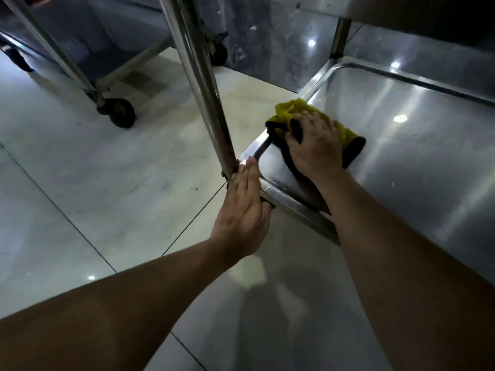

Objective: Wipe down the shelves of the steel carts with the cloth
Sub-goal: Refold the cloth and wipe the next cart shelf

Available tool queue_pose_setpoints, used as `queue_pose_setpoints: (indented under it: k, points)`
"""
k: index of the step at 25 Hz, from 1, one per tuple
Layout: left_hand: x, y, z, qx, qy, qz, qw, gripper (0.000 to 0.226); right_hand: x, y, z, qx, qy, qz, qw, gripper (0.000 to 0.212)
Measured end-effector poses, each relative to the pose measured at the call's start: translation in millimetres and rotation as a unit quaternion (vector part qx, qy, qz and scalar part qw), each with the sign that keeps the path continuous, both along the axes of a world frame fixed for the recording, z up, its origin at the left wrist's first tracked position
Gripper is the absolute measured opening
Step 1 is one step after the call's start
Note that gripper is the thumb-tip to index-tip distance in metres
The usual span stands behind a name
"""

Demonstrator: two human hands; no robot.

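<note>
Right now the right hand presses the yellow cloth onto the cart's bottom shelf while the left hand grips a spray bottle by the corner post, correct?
Not quite. The head view shows no spray bottle: the left hand lies flat, fingers straight, against the shelf's corner beside the post. The rest holds: the right hand presses the yellow cloth onto the bottom shelf.

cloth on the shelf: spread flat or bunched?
Bunched. The yellow cloth sits crumpled under the right hand near the corner of the shelf, with folds humped up beyond the fingers.
</note>
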State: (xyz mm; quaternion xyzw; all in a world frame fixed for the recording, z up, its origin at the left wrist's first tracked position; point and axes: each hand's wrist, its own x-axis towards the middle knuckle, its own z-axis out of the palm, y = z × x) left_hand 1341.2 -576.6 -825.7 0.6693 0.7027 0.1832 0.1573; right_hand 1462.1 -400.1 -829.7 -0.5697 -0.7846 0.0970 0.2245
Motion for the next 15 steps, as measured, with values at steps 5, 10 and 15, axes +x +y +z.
queue_pose_setpoints:
  k: [5, 10, 15]
  points:
    - [7.5, 8.3, 15.3, -0.045, -0.144, 0.084, 0.985, 0.076, -5.8, -68.7, -2.2, -0.003, 0.014, 0.084, 0.996, 0.049]
    - [9.0, 12.1, 11.6, -0.046, -0.109, 0.098, 0.988, 0.080, 20.4, -133.1, -3.7, 0.031, -0.006, 0.037, 0.999, 0.048]
    - [9.1, 16.4, 2.9, -0.042, 0.025, 0.082, 0.995, 0.067, 111.2, -198.5, -11.6, 0.107, -0.083, -0.050, 0.990, 0.051]
